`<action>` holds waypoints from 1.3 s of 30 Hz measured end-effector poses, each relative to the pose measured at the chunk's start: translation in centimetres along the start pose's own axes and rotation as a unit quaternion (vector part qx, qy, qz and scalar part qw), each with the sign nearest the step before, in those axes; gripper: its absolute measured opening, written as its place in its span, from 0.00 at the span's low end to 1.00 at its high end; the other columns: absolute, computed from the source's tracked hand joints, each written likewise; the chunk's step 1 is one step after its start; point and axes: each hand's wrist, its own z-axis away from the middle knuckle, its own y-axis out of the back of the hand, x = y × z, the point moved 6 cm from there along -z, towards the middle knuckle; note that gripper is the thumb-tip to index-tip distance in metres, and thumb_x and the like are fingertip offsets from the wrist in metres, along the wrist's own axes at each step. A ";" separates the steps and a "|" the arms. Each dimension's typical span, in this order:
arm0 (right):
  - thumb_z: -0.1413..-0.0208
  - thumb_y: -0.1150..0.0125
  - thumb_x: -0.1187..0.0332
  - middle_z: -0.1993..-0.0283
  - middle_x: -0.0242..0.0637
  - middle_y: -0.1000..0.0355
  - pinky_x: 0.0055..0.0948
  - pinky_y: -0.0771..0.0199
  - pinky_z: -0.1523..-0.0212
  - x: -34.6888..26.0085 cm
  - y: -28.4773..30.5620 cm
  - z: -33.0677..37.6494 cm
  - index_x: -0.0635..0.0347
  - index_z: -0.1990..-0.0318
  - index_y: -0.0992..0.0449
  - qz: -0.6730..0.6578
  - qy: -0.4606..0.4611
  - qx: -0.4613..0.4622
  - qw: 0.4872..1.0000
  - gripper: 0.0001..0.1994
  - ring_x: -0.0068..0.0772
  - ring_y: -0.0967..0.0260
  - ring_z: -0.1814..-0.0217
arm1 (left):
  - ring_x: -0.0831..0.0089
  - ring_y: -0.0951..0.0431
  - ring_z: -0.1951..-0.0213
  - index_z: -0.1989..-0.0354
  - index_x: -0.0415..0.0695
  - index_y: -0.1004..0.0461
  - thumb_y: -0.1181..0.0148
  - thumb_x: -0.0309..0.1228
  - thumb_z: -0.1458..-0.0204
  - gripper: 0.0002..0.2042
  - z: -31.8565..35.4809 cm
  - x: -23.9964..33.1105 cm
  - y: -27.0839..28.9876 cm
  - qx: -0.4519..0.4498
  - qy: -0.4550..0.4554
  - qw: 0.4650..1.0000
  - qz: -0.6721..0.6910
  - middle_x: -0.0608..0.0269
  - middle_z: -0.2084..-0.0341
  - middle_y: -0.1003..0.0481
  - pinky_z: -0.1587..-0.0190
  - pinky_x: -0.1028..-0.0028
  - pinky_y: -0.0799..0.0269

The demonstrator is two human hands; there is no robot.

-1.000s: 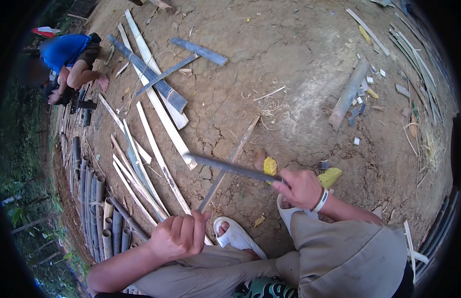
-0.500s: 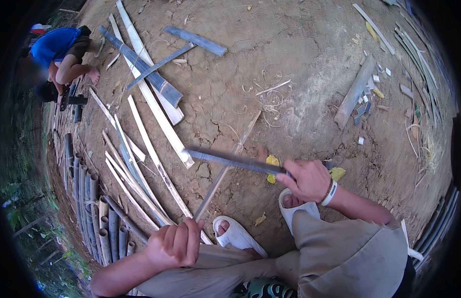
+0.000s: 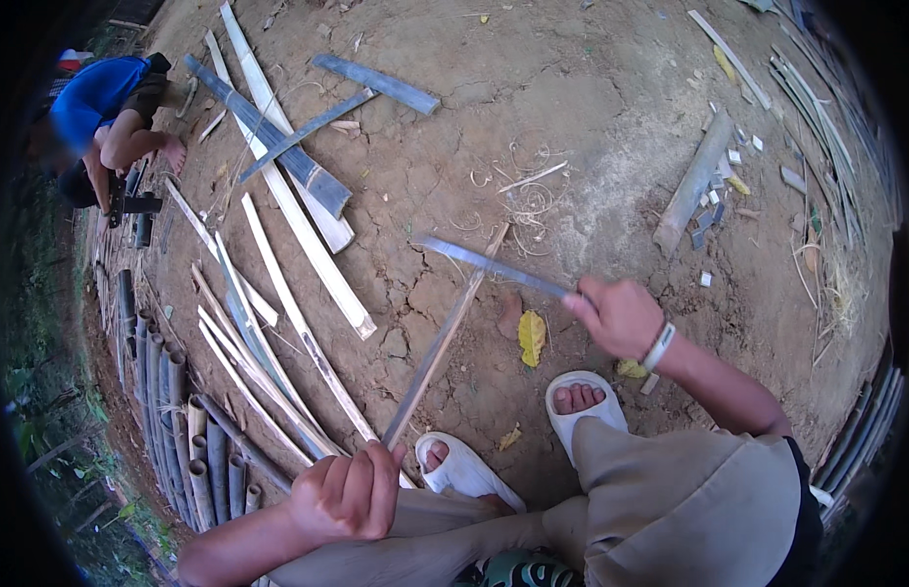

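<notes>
Left hand [image 3: 345,494]: fingers curled tight around near end of bamboo strip [image 3: 435,350]. Right hand [image 3: 621,318]: closed on near end of knife [image 3: 494,266], which crosses strip toward far end; contact cannot be told. Strip slants away from left hand, passing left of right hand. Shavings [image 3: 533,207] near strip's far tip.

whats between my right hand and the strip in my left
In the head view, the knife reaches from your right hand across the strip; a yellow leaf and something brownish lie on the ground between.
</notes>
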 end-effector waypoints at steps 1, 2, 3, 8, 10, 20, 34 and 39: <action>0.35 0.54 0.47 0.80 0.51 0.29 0.54 0.29 0.71 -1.8 0.5 0.7 0.59 0.68 0.30 -0.013 0.029 -0.016 0.999 0.22 0.60 0.28 0.74 | 0.80 0.36 0.88 0.72 0.26 0.26 0.36 0.23 0.50 0.09 0.2 -0.2 0.0 -0.001 0.015 1.000 0.007 0.64 0.87 0.32 0.87 0.80 0.42; 0.35 0.54 0.47 0.80 0.51 0.29 0.54 0.29 0.71 -3.0 0.6 1.6 0.59 0.67 0.29 -0.027 0.054 -0.033 0.998 0.23 0.61 0.28 0.74 | 0.80 0.36 0.88 0.72 0.27 0.26 0.36 0.23 0.50 0.09 0.4 -0.1 -0.1 -0.010 0.012 1.000 0.011 0.64 0.87 0.32 0.87 0.80 0.42; 0.35 0.54 0.48 0.80 0.52 0.29 0.54 0.29 0.70 -2.8 0.3 1.4 0.60 0.68 0.29 -0.011 0.045 -0.033 0.998 0.23 0.61 0.28 0.73 | 0.80 0.35 0.88 0.72 0.27 0.26 0.36 0.23 0.50 0.09 0.7 0.0 -0.3 -0.020 0.009 1.000 0.014 0.64 0.87 0.32 0.86 0.80 0.41; 0.35 0.54 0.49 0.79 0.53 0.29 0.56 0.30 0.69 2.7 -0.1 -0.7 0.61 0.68 0.30 0.006 -0.038 0.029 0.999 0.22 0.63 0.29 0.72 | 0.80 0.35 0.88 0.71 0.27 0.27 0.36 0.23 0.50 0.09 0.1 -0.7 -0.1 -0.006 0.021 1.000 0.006 0.64 0.86 0.31 0.86 0.79 0.40; 0.34 0.55 0.49 0.79 0.54 0.29 0.56 0.30 0.69 -0.5 0.3 1.8 0.61 0.68 0.29 -0.005 -0.005 -0.026 1.000 0.23 0.63 0.29 0.72 | 0.80 0.35 0.88 0.71 0.27 0.27 0.37 0.23 0.49 0.09 0.8 -0.4 -0.4 0.004 0.023 0.999 0.023 0.64 0.86 0.31 0.86 0.79 0.40; 0.36 0.51 0.51 0.78 0.54 0.29 0.57 0.31 0.69 1.8 -0.9 1.4 0.59 0.63 0.29 -0.007 -0.037 0.033 0.999 0.19 0.64 0.29 0.72 | 0.81 0.33 0.87 0.76 0.33 0.25 0.35 0.25 0.50 0.08 1.5 0.5 0.1 0.037 -0.001 0.999 -0.022 0.67 0.86 0.31 0.87 0.79 0.41; 0.37 0.47 0.53 0.80 0.53 0.33 0.51 0.39 0.73 6.1 -2.5 1.1 0.67 0.73 0.31 -0.021 -0.051 0.107 0.993 0.22 0.62 0.35 0.77 | 0.61 0.26 0.84 0.75 0.40 0.33 0.43 0.33 0.42 0.12 4.7 -6.3 -0.2 0.058 0.324 0.920 0.215 0.56 0.86 0.31 0.82 0.64 0.31; 0.39 0.43 0.56 0.84 0.45 0.38 0.44 0.44 0.77 5.0 -1.2 1.8 0.67 0.73 0.31 -0.055 -0.045 0.123 0.990 0.20 0.45 0.42 0.83 | 0.56 0.24 0.79 0.64 0.39 0.29 0.45 0.32 0.41 0.08 7.6 -6.3 -3.3 0.017 0.407 0.828 0.386 0.50 0.80 0.26 0.73 0.61 0.28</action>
